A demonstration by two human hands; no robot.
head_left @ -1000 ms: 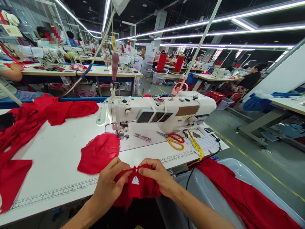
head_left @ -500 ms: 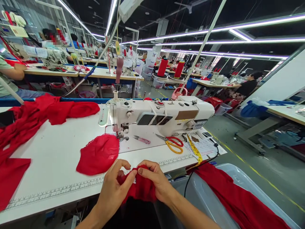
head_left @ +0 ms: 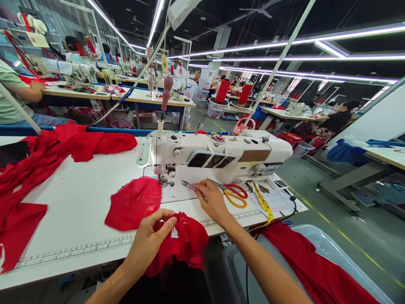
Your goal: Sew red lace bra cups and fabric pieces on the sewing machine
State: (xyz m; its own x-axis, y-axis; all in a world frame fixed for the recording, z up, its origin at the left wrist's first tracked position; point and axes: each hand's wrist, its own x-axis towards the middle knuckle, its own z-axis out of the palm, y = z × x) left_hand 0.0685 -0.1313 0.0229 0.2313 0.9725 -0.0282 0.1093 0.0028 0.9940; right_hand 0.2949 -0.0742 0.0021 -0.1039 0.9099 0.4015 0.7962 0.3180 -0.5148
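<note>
My left hand (head_left: 148,236) pinches the edge of a red garment (head_left: 193,236) between thumb and fingers. A small white label (head_left: 174,232) shows on the cloth beside the fingertips. The garment hangs over the front edge of the sewing table. Across the table, my right hand (head_left: 211,202) has its fingers closed round the handle of the thread snips (head_left: 187,184), whose blades point left. Another red fabric piece (head_left: 134,203) with a scalloped edge lies flat, its right end at the presser foot of the sewing machine (head_left: 218,154).
Scissors (head_left: 236,195) with red and yellow handles lie right of my right hand, near a yellow tape measure (head_left: 263,202) and a written sheet (head_left: 275,197). Red cloth (head_left: 60,147) is heaped at left. A grey bin (head_left: 313,236) with red cloth stands at right. Co-workers sit farther off.
My right hand has let go of the red garment and reached forward to the thread snips. The left hand still pinches the garment, which now hangs more loosely. The view has shifted slightly.
</note>
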